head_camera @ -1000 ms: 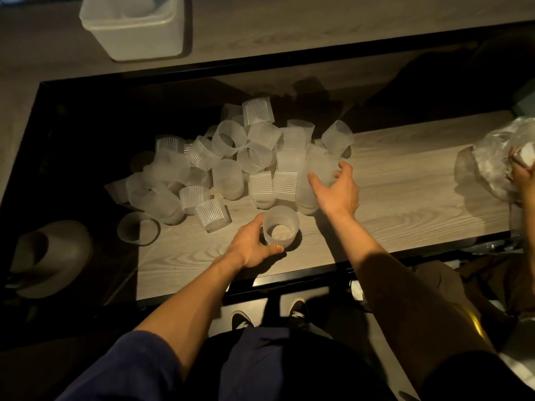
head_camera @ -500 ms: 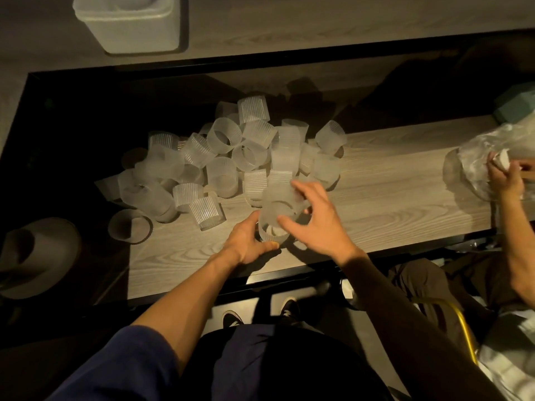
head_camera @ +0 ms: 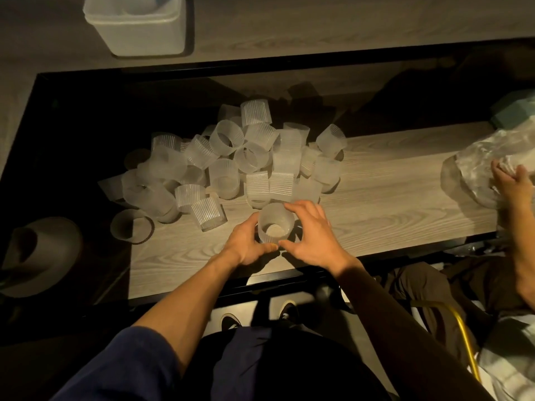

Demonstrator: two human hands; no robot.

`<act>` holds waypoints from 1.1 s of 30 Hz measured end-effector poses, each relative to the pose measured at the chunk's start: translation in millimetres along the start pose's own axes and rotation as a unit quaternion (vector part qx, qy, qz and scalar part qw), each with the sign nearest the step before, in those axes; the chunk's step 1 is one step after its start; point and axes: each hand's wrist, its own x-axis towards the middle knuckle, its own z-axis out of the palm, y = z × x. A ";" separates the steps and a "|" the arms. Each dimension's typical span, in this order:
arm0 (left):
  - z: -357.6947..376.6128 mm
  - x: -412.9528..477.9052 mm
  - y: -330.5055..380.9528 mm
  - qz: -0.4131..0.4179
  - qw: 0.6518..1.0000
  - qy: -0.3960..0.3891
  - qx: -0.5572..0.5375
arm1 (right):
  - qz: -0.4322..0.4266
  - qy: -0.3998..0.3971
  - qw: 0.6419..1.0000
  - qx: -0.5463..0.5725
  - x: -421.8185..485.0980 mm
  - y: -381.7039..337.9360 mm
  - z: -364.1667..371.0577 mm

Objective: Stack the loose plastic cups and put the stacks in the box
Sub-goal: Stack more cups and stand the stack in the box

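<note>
A: At the near edge of the table (head_camera: 390, 204), ctr, what's standing there?

B: One upright cup (head_camera: 273, 219), frosted, mouth up, on the wood just this side of the pile of loose cups (head_camera: 231, 166). Can't tell if it's a single cup or 2 nested.

A: And the left hand (head_camera: 246, 247)?

B: Grips it. Fingers curled round the cup's left side, thumb along the near wall, low down.

A: The right hand (head_camera: 314, 241)?

B: On the cup's right. Thumb points left at the near wall, tip next to the left thumb. Index reaches over by the far rim, other 3 fingers spread apart, off the cup. Whether thumb & index actually press the cup, can't tell.

A: The pile?

B: Covers the table's middle & left. Some cups upright, some on their sides, some mouth-down, leaning on each other. One lies apart at the pile's near-left, on the dark part, w/ a grey hat (head_camera: 43, 256) further left.

A: Where's the box (head_camera: 136, 33)?

B: Pale plastic, beyond the table's far edge, top left, well apart from both hands. Inside too dim to tell.

A: Anyone else?

B: 2nd person at far right. The other person's hand (head_camera: 511, 180) rests on a crumpled clear plastic bag (head_camera: 474, 157) at the table's right end.
</note>
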 end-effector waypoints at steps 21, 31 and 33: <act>-1.9 -3.6 11.9 -0.055 0.998 -0.008 0.035 | 0.284 0.126 0.929 0.202 50.6 31.4 -14.3; -2.2 -3.2 13.6 -0.072 0.997 -0.008 0.033 | 0.276 0.093 0.927 0.238 55.3 36.7 -14.7; -3.0 -1.0 13.6 -0.075 0.997 -0.007 0.036 | 0.287 0.106 0.926 0.223 59.4 36.7 -11.6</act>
